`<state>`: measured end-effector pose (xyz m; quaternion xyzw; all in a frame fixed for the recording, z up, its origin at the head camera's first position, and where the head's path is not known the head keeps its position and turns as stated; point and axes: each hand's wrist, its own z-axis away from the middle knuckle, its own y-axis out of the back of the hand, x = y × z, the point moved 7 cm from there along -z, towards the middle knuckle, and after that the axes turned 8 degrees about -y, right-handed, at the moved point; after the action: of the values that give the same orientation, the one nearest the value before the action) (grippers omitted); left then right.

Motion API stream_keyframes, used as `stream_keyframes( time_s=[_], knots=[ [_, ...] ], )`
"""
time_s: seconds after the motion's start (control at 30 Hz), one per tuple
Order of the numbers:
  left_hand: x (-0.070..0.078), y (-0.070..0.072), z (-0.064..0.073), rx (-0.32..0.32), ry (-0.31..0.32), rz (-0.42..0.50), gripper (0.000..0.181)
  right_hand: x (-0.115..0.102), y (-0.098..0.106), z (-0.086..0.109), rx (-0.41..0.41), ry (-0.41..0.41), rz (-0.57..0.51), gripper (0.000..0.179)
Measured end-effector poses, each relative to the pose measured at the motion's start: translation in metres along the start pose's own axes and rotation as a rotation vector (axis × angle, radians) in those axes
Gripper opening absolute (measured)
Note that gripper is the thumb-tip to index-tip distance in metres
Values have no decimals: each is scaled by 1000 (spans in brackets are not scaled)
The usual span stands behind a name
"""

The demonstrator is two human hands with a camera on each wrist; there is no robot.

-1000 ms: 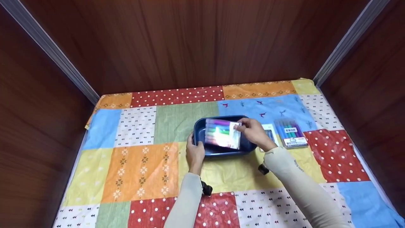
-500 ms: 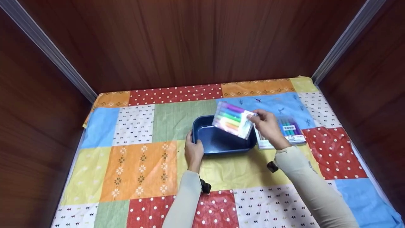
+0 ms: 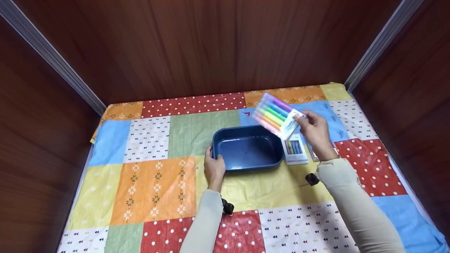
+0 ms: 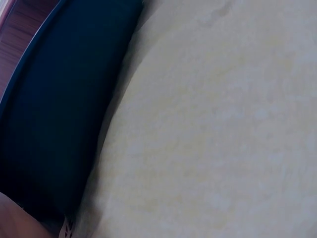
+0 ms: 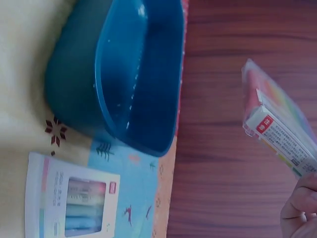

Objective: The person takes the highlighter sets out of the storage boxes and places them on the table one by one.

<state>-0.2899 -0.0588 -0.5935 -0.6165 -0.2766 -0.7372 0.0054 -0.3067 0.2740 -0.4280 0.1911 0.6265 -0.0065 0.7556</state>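
A dark blue rectangular plastic basin stands on the table with nothing in it. My left hand grips its left end, thumb at the rim and fingers along the outer wall. In the left wrist view the basin's outer wall fills the left side. Raised above the basin's right back corner, a clear pack of rainbow-coloured markers hangs tilted. My right hand pinches the pack by its white-labelled end. The right wrist view shows that pack edge-on, with part of the hand below.
A white windowed box of pens lies just right of the basin. Beyond it, another pen case is mostly hidden by my right hand. A patchwork cloth covers the table. Brown wood panels enclose the back and sides.
My right hand has lifted the marker pack out of the basin, up and to the right. The white box is now uncovered. My left hand stays on the basin.
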Motion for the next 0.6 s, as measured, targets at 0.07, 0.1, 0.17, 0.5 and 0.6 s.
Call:
stream_keyframes(
  time_s=[0.07,0.1,0.17,0.5,0.6],
  knots=[
    [0,1,0,3,-6,-1,53,1,5,-2,25,2,-41,17],
    [0,1,0,3,-8,-2,53,1,7,-2,36,3,-53,14],
    [-1,1,-1,3,-12,-4,52,3,12,-4,50,-7,-74,11],
    [0,2,0,-9,-9,-22,51,12,42,-13,129,-69,-283,4],
    [0,2,0,-10,-8,-21,51,10,53,-15,160,-65,-324,5]
  ],
)
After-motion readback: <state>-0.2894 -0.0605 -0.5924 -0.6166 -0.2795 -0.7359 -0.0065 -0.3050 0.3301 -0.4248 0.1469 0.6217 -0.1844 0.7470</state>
